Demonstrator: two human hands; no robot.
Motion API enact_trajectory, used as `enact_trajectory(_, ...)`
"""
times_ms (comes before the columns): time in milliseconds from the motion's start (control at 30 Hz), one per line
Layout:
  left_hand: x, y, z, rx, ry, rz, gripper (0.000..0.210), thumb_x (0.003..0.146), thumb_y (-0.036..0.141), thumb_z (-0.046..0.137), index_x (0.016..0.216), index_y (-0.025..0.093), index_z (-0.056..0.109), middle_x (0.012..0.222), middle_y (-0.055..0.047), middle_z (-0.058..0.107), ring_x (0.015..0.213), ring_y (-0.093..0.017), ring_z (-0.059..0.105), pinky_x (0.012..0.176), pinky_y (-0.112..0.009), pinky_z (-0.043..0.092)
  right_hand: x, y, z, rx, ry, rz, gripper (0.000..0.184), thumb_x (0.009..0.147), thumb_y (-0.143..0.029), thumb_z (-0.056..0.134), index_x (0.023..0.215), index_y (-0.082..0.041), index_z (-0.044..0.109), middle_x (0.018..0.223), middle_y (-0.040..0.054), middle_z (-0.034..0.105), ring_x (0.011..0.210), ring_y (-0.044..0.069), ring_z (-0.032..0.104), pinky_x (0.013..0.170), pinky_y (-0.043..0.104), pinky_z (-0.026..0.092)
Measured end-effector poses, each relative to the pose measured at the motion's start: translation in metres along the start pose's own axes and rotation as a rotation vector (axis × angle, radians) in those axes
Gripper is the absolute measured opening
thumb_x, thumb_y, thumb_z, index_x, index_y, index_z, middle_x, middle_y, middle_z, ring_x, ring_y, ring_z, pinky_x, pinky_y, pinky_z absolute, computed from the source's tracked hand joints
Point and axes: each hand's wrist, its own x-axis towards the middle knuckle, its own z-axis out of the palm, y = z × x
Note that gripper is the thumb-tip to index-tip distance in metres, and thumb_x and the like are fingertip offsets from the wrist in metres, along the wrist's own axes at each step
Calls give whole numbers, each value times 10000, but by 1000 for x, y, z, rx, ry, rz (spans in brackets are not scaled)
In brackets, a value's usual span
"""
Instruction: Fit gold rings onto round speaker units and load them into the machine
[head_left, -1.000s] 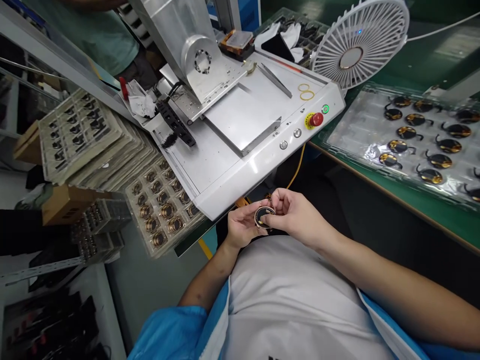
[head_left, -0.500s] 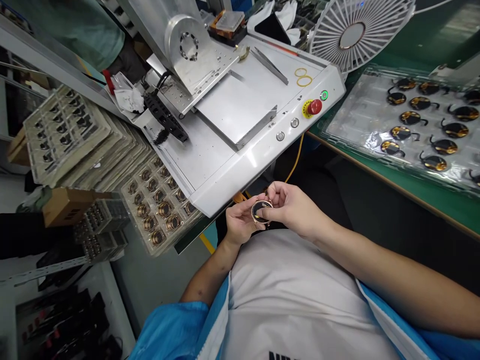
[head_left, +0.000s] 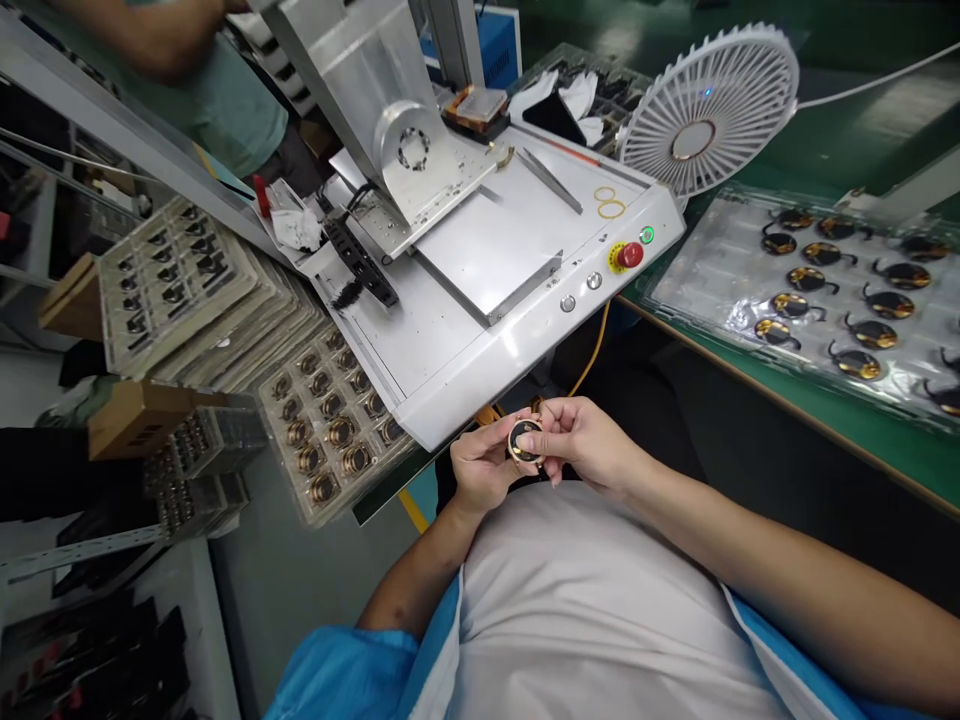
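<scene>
Close to my body, in front of the machine's edge, both hands hold a round watch case [head_left: 519, 452] with a gold-coloured rim and a dark inside. My left hand [head_left: 481, 466] grips it at its left edge between thumb and fingers. On its right side my right hand [head_left: 581, 440] pinches it, the thumb lying across the dark face. Parts of the rim are hidden under the fingers. A clear tray [head_left: 296, 490] of similar gold-rimmed cases lies to the left, below the machine.
A white machine [head_left: 450, 385] with a red emergency button [head_left: 630, 256] stands ahead, tweezers [head_left: 551, 182] and yellow rings [head_left: 609, 202] on it. Right are a fan [head_left: 694, 140] and a tray [head_left: 675, 290] of round black parts. Stacked trays [head_left: 180, 330] stand left; a co-worker's sleeve [head_left: 247, 120] is behind.
My right thumb has shifted over the watch case's face, and its fingers now reach lower around the right edge. The whole view has tilted slightly; a co-worker's arm shows at the top left.
</scene>
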Motion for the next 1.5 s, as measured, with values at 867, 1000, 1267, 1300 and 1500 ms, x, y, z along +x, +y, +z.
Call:
enact_trajectory(867,13,33,14,395,78,91,734,704,151,922,1390,199,665,1275,-155,767,1084,-274,787,947,-352,665,18,-78,-26,-442,121,-339,461,727,-557,891,694,-204,597,482,-16,544,390,115,458,392,241,351)
enact_trajectory(1000,13,30,16,458,55,118,751,736,162,905,1433,217,631,1311,-145,751,1109,-279,779,966,-355,661,-3,-48,-16,-489,7,-199,455,754,-582,856,710,-203,607,493,-9,585,385,120,482,386,224,358)
enact_trajectory(1267,9,26,13,542,26,194,741,763,133,881,1448,244,621,1321,-120,751,1133,-276,769,1005,-366,648,-1,-34,-11,-566,48,-246,291,827,-431,763,726,-211,602,531,-1,629,429,132,532,413,226,386)
enact_trajectory(1300,9,26,12,548,28,195,735,765,133,879,1445,245,624,1321,-118,751,1128,-274,771,1002,-365,649,-1,-34,-10,-581,57,-255,279,824,-416,758,720,-211,598,531,-1,628,434,132,532,421,229,386)
enact_trajectory(1500,7,26,17,547,44,240,733,757,112,879,1430,271,636,1300,-92,764,1099,-260,781,969,-349,662,-2,-34,-11,-529,85,-265,291,777,-426,786,794,-220,580,637,6,666,519,147,562,466,242,409)
